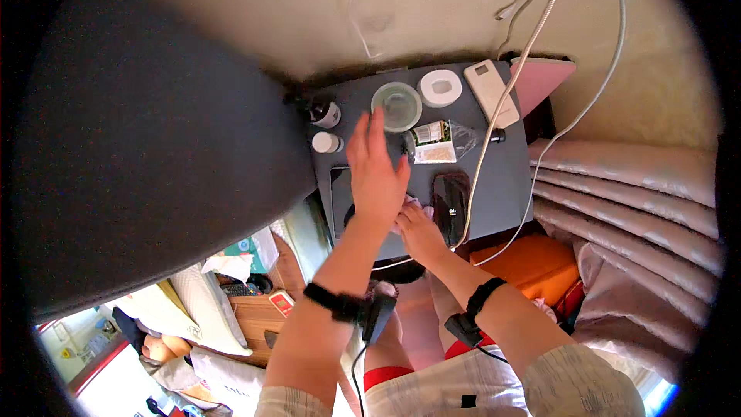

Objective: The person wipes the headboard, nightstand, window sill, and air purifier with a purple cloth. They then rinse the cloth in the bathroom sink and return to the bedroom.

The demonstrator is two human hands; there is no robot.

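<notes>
Centre of the frame: small dark grey table top (502, 185), crowded. Left hand (376, 174) stretched flat and open above it, fingers together and pointing toward the top of the frame, holding nothing, fingertips just short of a round clear plastic lid or bowl with a greenish tint (397, 106). Right hand (421, 230) just below and right of the left, curled on a crumpled pale pink cloth (411, 205) pressed to the table's near edge; how tightly closed, hard to tell. Immediately right of that hand, a black mouse-shaped case or pouch (451, 201). Under the left hand, a dark flat rectangular tablet or tray (340, 201), mostly covered.

Upper part of the table: round white disc-shaped device (441, 88), white rectangular power bank (492, 91), small printed box or packet in green and cream (432, 141) beside crinkled clear wrapping (465, 139). Upper left corner of the table: two small white-capped bottles (326, 128). White cable (494, 131) running diagonally from the top right of the frame down across the table. Right of the frame: folded pinkish quilted bedding (633, 201). Lower centre: black wrist straps (333, 301) on both forearms.
</notes>
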